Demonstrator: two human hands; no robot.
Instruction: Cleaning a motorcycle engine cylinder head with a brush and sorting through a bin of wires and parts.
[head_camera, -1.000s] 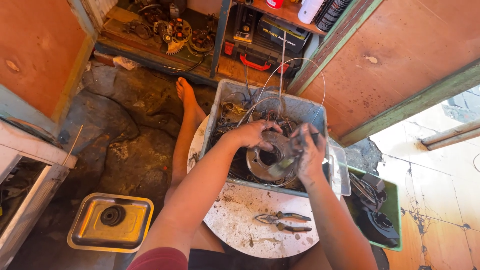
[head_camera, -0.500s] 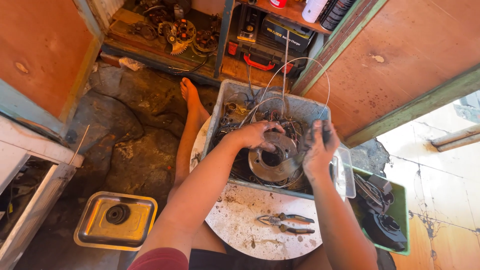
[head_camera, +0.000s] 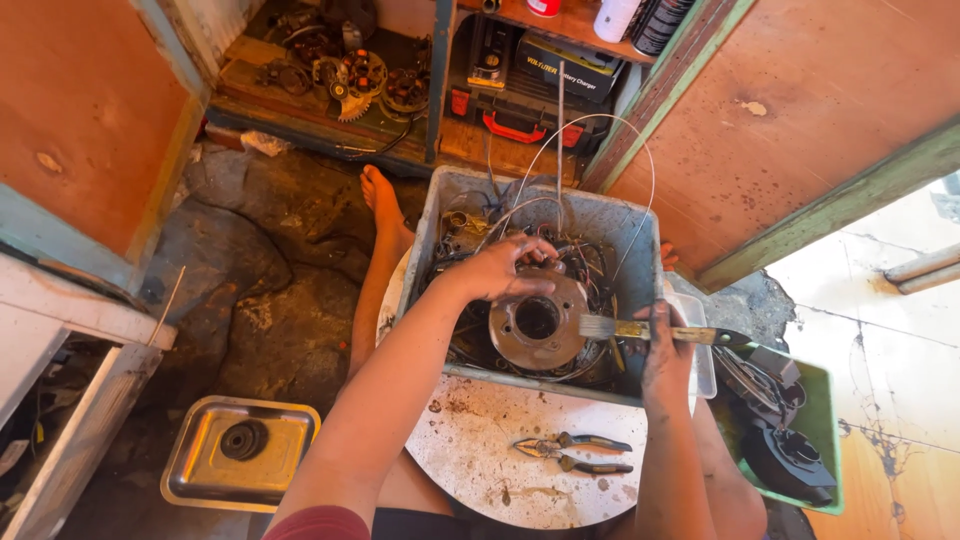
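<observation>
My left hand grips the top edge of a round rusty metal rotor with a centre hole, holding it inside a grey plastic bin full of wires and parts. My right hand holds a paintbrush by its handle, level, bristles pointing left and touching the rotor's right edge. The bin rests on a round white stained tabletop over my lap.
Pliers lie on the tabletop. A steel tray with a black round part sits on the floor at left. A green tub with dark parts is at right. Shelves with motor parts and a black charger stand ahead. My bare foot rests on stone.
My right hand left the rotor and pulled back to the right, now holding a paintbrush against the rotor's edge. My left hand stayed on the rotor.
</observation>
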